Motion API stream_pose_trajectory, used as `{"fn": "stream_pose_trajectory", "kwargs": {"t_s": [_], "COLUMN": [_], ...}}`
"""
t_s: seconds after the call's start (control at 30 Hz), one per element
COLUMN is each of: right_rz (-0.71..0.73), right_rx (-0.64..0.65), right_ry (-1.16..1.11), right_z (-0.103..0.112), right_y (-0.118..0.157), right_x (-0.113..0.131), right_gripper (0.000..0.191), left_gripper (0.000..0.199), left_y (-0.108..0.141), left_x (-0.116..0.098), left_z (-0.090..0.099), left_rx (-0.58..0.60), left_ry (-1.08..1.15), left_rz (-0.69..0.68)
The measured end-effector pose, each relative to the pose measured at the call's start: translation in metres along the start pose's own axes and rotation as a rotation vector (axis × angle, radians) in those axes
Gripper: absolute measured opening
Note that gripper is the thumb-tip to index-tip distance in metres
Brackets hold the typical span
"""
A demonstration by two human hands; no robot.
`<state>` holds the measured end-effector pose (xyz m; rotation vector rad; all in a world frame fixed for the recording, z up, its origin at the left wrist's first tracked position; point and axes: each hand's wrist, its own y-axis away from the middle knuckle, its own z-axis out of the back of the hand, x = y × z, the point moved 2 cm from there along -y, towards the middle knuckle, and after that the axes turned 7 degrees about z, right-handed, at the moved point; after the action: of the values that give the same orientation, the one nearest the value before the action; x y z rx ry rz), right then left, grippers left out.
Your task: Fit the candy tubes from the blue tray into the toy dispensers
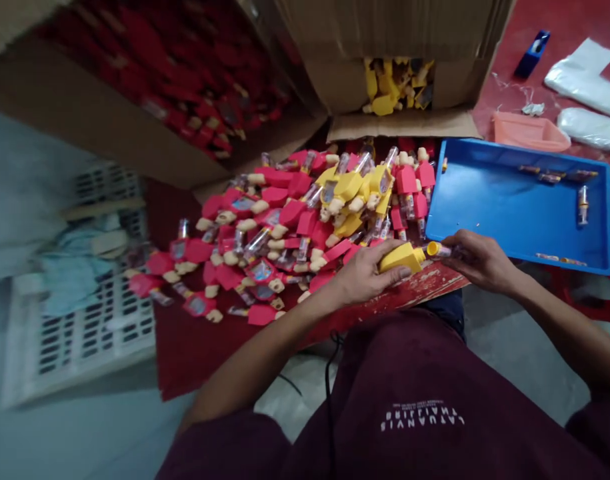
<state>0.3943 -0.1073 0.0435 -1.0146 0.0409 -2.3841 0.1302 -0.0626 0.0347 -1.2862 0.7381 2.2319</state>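
My left hand (372,272) is closed around a yellow toy (401,259), above the front edge of the red table (199,360). Just right of it, my right hand (477,260) grips a clear tube with a yellow end (437,249). That yellow end faces the toy's tip, very near it; whether they touch is unclear. Beyond my hands lies a pile of pink toys (277,197) with clear tubes attached, and several yellow toys (349,183) rest on top.
A blue tray (515,200) with several small tubes stands at the right. Behind are cardboard boxes (405,127) of red and yellow toys. A pink basket (529,131), plastic bags (587,77) and a blue object (533,53) lie farther back. White crate (85,333) at left.
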Motion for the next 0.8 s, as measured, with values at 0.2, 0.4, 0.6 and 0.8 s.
{"fn": "stream_pose_trajectory", "kwargs": {"t_s": [0.2, 0.4, 0.6, 0.8], "right_rz": [0.134, 0.273, 0.253, 0.230], "right_rx": [0.096, 0.093, 0.028, -0.038], "right_ry": [0.026, 0.121, 0.001, 0.138], "right_z": [-0.017, -0.028, -0.034, -0.042], "right_y": [-0.012, -0.011, 0.005, 0.026], "right_x": [0.027, 0.041, 0.036, 0.044], "right_gripper": [0.027, 0.025, 0.030, 0.032], "left_gripper": [0.047, 0.054, 0.056, 0.055], "left_y": [0.038, 0.052, 0.054, 0.054], "left_x": [0.006, 0.013, 0.012, 0.011], "left_z": [0.007, -0.002, -0.012, -0.023], "left_rx": [0.085, 0.079, 0.065, 0.092], "left_ry": [-0.154, -0.306, -0.379, -0.418], "left_rz": [0.099, 0.091, 0.044, 0.030]}}
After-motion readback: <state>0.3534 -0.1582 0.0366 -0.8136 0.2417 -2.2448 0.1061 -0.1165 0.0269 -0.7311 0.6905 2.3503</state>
